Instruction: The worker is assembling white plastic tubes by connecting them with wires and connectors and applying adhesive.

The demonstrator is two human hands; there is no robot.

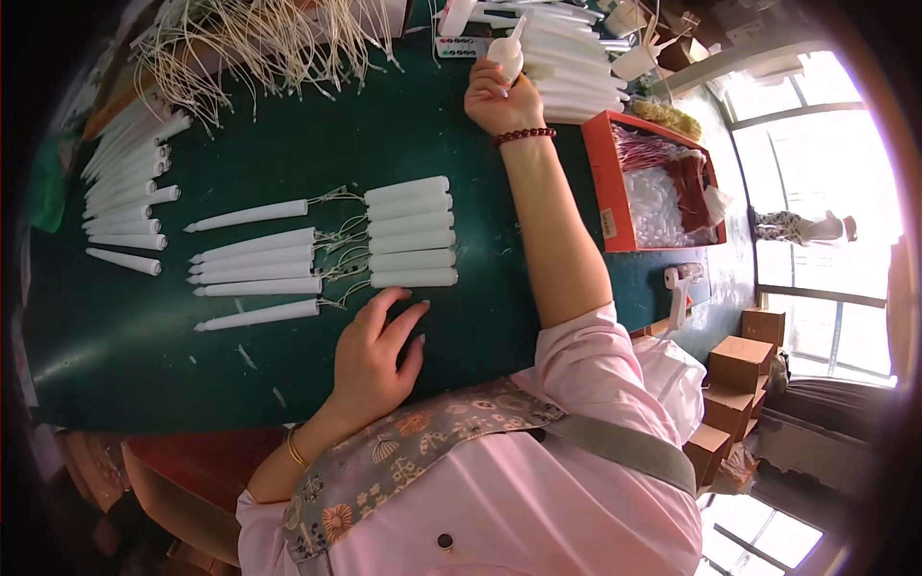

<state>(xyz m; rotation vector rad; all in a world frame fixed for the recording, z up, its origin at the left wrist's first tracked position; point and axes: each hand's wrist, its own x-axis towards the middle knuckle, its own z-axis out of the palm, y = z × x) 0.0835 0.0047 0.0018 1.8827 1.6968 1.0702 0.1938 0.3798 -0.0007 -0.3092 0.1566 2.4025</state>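
My right hand [501, 98] reaches to the far side of the table, closed around a small white squeeze bottle [506, 58] with a narrow nozzle pointing up. My left hand [376, 357] rests near the table's front edge, its fingers spread. The fingertips lie beside the nearest of several white tubes [413, 259] in a stacked row; whether they touch it I cannot tell. Thin wires [336, 252] join these tubes to white tapered candle pieces [254, 257] on their left, whose tips point left.
More white tapered candle pieces [130, 206] lie at the table's left. A bundle of thin pale wires [259, 48] hangs over the far edge. On the right are a red box [602, 178] of small parts, a white glue gun [678, 288] and cardboard boxes [738, 365]. White tubes [571, 62] are piled beyond.
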